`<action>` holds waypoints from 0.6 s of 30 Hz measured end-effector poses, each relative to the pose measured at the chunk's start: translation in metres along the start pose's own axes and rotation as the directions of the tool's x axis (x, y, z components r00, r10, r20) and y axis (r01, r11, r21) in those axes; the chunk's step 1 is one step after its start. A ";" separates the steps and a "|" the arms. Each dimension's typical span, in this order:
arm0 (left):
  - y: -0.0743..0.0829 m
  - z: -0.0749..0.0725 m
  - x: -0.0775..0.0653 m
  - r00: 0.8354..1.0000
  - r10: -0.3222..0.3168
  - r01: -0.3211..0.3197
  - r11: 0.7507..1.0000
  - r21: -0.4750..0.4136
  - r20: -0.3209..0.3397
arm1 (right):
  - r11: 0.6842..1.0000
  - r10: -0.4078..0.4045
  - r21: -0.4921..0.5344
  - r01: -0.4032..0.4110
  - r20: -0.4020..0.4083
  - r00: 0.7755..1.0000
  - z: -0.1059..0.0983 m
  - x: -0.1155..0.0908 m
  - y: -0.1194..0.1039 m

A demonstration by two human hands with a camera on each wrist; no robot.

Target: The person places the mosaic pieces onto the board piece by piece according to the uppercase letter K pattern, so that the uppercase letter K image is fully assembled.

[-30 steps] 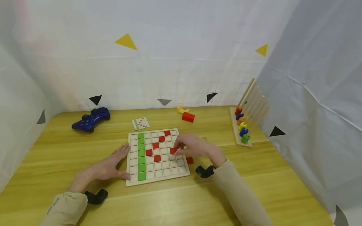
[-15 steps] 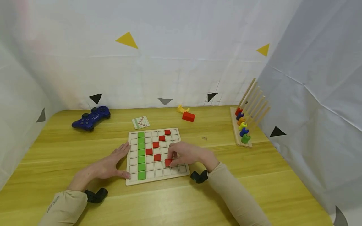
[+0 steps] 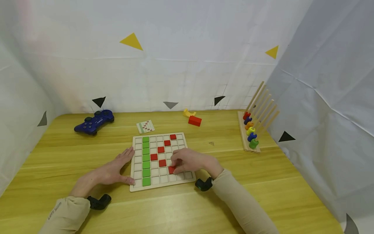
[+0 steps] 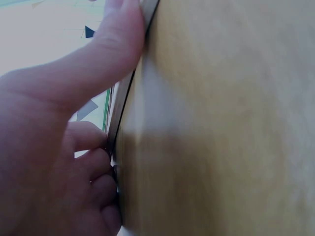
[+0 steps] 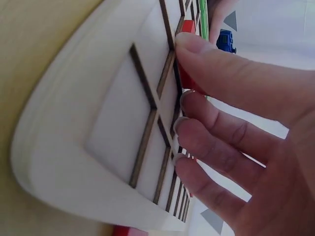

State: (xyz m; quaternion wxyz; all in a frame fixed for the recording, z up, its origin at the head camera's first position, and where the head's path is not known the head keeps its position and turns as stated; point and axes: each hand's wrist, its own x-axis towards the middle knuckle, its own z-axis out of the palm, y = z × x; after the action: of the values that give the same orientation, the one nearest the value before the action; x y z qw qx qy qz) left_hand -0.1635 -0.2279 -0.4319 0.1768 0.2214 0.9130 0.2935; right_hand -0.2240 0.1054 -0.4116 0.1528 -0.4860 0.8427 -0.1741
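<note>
A white gridded board [image 3: 163,187] lies on the wooden table. One column of it holds green tiles [image 3: 146,158], and red tiles [image 3: 161,149] run diagonally beside them. My left hand [image 3: 112,170] rests along the board's left edge, fingers extended, its thumb near the lower left corner. Over the lower middle, my right hand [image 3: 194,162] pinches a red tile [image 3: 171,170] between thumb and index finger, down at the grid. In the right wrist view this tile [image 5: 186,73] stands partly above the slots, half covered by the thumb. Some right-hand cells are hidden beneath the hand.
Behind the board lies a small pattern card [image 3: 145,126]. A blue game controller [image 3: 94,122] is at the back left. Farther back are a red block [image 3: 194,121] and a yellow piece [image 3: 188,113]. A peg rack [image 3: 249,133] with coloured rings stands right. A red piece [image 5: 129,231] lies beside the board.
My right hand has moved left and toward me across the board, carrying the red tile down to a lower-middle cell. The left hand has stayed on the board's edge.
</note>
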 end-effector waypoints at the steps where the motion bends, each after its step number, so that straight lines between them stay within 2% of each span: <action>1: 0.000 0.000 0.000 1.000 0.000 0.000 1.000 0.001 0.000 | 1.000 -0.004 0.007 0.004 -0.004 1.000 0.000 0.000 0.000; 12: 0.001 0.000 -0.001 1.000 0.002 -0.002 1.000 -0.003 0.001 | 0.998 -0.006 0.064 0.007 -0.023 1.000 0.002 0.002 0.004; 18: 0.001 0.000 -0.001 1.000 0.005 -0.005 1.000 -0.005 0.000 | 0.997 0.021 0.073 -0.019 -0.019 1.000 0.002 0.003 0.003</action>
State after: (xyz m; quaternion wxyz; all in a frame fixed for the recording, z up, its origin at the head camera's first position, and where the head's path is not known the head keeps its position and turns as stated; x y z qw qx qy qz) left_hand -0.1628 -0.2278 -0.4314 0.1765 0.2233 0.9117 0.2964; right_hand -0.2264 0.1038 -0.4149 0.1639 -0.4700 0.8420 -0.2078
